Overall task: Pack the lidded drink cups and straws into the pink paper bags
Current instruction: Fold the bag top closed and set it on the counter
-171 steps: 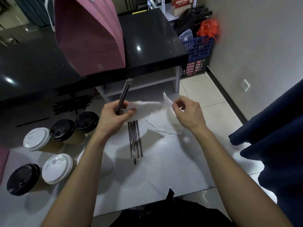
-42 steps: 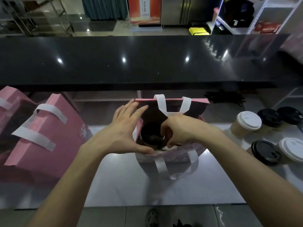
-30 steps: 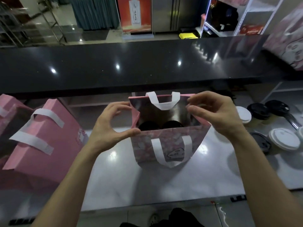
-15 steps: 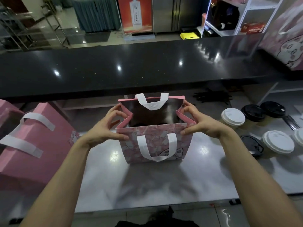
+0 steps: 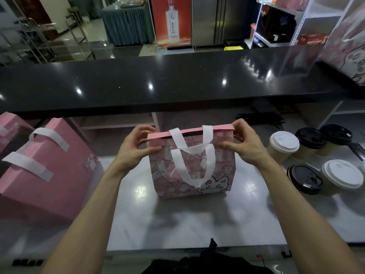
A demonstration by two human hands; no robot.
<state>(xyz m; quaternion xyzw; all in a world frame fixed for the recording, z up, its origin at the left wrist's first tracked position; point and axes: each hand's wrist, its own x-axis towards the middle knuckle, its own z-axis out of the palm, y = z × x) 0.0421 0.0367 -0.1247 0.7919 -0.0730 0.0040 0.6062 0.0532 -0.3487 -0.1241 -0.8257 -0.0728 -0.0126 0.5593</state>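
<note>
Since half a second ago we have pressed the bag's point(image 5: 192, 167) mouth nearly shut. Our left hand point(image 5: 132, 148) and right hand point(image 5: 244, 144) pinch its folded top corners. It stands mid-bench, between a packed bag point(image 5: 42, 171) and five lidded cups point(image 5: 284, 144). The paper creases easily, so we judge gripping the stiff top fold safest.

Your left hand point(image 5: 134, 149) and right hand point(image 5: 245, 147) are bare, with no gloves, rings or watch on them. Both forearms are uncovered up to the frame's lower edge, no sleeve showing. At the bottom centre, a dark garment point(image 5: 207, 262) covers your body.
</note>
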